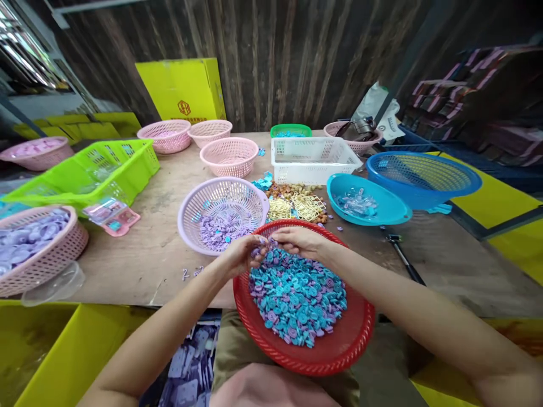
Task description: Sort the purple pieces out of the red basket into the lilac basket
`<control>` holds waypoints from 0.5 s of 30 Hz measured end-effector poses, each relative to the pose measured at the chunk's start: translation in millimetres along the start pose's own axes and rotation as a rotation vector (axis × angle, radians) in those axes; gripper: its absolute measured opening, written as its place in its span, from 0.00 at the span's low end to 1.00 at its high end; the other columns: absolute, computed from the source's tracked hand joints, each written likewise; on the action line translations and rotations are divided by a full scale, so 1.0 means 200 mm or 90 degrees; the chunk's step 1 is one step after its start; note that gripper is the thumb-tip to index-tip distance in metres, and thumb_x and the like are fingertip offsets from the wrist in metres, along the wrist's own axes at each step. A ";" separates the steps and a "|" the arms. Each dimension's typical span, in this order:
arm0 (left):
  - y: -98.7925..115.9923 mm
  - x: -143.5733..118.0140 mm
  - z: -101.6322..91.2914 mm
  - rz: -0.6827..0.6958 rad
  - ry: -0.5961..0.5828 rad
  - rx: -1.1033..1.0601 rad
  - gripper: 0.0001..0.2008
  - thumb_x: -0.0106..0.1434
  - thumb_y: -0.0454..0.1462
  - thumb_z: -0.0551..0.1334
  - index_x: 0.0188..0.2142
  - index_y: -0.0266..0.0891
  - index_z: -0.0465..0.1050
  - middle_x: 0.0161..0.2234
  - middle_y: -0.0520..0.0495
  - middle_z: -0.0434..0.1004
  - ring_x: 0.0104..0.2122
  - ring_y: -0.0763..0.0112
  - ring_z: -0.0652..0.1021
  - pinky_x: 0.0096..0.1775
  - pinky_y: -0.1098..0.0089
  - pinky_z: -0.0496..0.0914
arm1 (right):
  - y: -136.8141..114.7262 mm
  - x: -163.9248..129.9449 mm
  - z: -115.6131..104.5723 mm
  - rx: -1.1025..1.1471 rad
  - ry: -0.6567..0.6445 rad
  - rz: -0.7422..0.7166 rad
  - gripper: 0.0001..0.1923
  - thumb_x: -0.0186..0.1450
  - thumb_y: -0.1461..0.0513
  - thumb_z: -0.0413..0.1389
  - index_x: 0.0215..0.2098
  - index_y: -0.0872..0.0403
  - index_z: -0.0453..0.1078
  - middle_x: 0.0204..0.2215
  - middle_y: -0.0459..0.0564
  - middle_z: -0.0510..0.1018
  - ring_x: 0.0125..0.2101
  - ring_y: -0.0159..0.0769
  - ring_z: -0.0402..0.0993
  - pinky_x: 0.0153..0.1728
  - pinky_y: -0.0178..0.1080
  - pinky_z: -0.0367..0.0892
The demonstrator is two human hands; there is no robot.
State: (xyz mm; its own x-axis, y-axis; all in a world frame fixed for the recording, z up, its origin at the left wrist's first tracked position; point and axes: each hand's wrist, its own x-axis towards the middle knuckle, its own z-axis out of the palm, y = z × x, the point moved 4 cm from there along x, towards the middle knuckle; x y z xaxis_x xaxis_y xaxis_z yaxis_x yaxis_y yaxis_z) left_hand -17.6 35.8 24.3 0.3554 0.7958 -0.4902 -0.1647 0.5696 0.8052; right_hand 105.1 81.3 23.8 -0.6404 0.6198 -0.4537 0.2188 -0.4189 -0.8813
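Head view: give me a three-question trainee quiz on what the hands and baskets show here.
1. True or false: both hands meet over the red basket.
2. Which colours are the pieces in it? A) teal and purple B) red and yellow C) white only
3. Name the colour of the basket just beyond the left hand.

Key: 1 true, the right hand is there too; 2 A; 3 lilac.

Left hand (241, 254) fingers curled over small pieces (297, 299), grip unclear; pink basket (38, 249) cut by left edge.
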 end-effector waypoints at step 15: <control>0.09 -0.17 -0.53 0.379 0.486 0.347 0.25 0.51 0.40 0.54 0.50 0.36 0.56 0.38 0.45 0.66 0.33 0.71 0.72 0.33 0.69 0.69 | -0.11 -0.10 -0.09 -0.500 0.147 -0.144 0.16 0.56 0.63 0.50 0.42 0.59 0.67 0.41 0.54 0.72 0.40 0.35 0.67 0.41 0.36 0.62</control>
State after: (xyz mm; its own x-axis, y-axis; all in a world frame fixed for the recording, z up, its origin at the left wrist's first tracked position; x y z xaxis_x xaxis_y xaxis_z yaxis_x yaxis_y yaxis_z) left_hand -130.5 40.3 21.2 -0.3370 0.9364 0.0978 0.3720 0.0370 0.9275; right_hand 126.5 89.3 49.8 -0.5818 0.7893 -0.1961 0.6063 0.2602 -0.7515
